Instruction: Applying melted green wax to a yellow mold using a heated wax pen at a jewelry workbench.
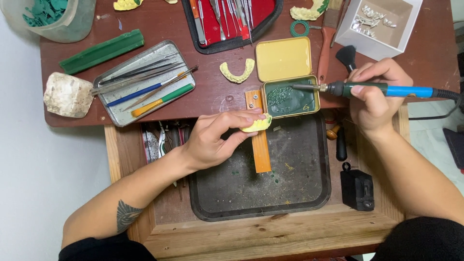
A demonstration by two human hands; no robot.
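At frame centre my left hand [212, 140] grips a yellow dental cast [257, 124] over the dark tray [309, 193]. My right hand [374, 94] clasps the blue-handled wax tool [367, 89], its tip in the green wax tin [290, 99] on the reddish-brown bench [425, 53]; pale floor at left.

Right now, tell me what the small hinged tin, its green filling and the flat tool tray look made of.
Hinged tin: thin metal, it seems, painted matte yellow, with rolled edges.
Green filling: probably wax; dark, glossy and pitted where the tip of the tool in the right hand meets it.
Tool tray: bare sheet metal, dull grey, scuffed, with a folded rim.
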